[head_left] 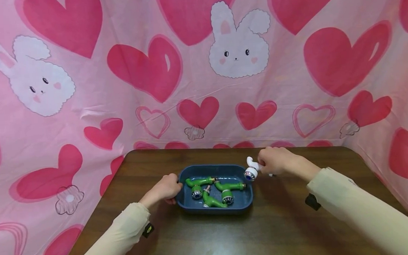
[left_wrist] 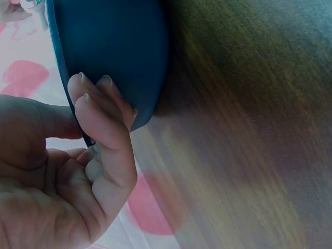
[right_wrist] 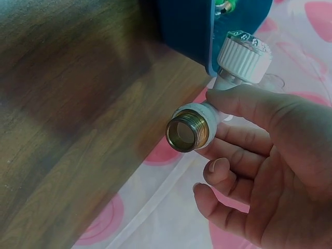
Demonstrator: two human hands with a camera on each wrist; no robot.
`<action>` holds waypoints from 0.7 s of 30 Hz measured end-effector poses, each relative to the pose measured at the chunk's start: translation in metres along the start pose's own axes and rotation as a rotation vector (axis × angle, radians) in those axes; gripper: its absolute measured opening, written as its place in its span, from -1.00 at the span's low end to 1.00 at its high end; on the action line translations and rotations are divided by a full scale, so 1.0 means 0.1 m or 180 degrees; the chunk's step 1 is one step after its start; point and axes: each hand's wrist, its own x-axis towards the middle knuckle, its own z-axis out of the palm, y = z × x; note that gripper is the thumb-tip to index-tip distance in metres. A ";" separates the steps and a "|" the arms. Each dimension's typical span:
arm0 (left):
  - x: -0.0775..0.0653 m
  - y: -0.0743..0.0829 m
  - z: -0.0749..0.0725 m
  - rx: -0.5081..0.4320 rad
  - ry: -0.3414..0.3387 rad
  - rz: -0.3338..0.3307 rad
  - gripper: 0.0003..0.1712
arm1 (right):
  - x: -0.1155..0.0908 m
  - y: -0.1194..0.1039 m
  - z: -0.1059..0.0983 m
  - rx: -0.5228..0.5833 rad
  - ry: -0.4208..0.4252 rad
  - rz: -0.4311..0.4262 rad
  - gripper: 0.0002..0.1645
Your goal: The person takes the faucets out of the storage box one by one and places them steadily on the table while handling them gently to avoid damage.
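A dark blue plastic bin (head_left: pixel 215 211) stands on the table with three green pipe valves (head_left: pixel 214 202) lying in it. At its left end, my left hand (head_left: pixel 165 187) grips the rim; in the left wrist view the fingertips (left_wrist: pixel 98 122) press the outside wall and the thumb is at the rim. My right hand (head_left: pixel 275 160) pinches a white pipe valve (right_wrist: pixel 245 59) between thumb and fingers, over the bin's right end. The valve has a ribbed knob and a brass threaded end (right_wrist: pixel 182 132) that points away from the bin. Two right fingers curl loosely below, apart from it.
A brown wooden table (head_left: pixel 212 241) carries the bin, its far edge close behind. Pink cloth (head_left: pixel 194 84) printed with hearts and rabbits hangs round the back and sides. Dark wrist devices (head_left: pixel 313 201) show under both sleeves.
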 end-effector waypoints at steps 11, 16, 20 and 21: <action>-0.01 0.00 0.01 0.0002 -0.0007 0.0022 -0.74 | -0.05 0.05 0.03 0.0068 -0.0017 0.0008 -0.81; 0.00 0.00 0.00 0.0011 -0.0013 0.0022 -0.73 | -0.04 0.11 0.06 -0.0002 0.0005 0.0016 -0.75; 0.01 0.00 0.00 0.0013 -0.0009 0.0015 -0.74 | -0.04 0.15 0.07 0.0010 -0.0008 0.0057 -0.76; 0.01 0.00 0.00 0.0011 -0.0006 0.0014 -0.74 | -0.04 0.15 0.07 0.0005 -0.0005 0.0057 -0.76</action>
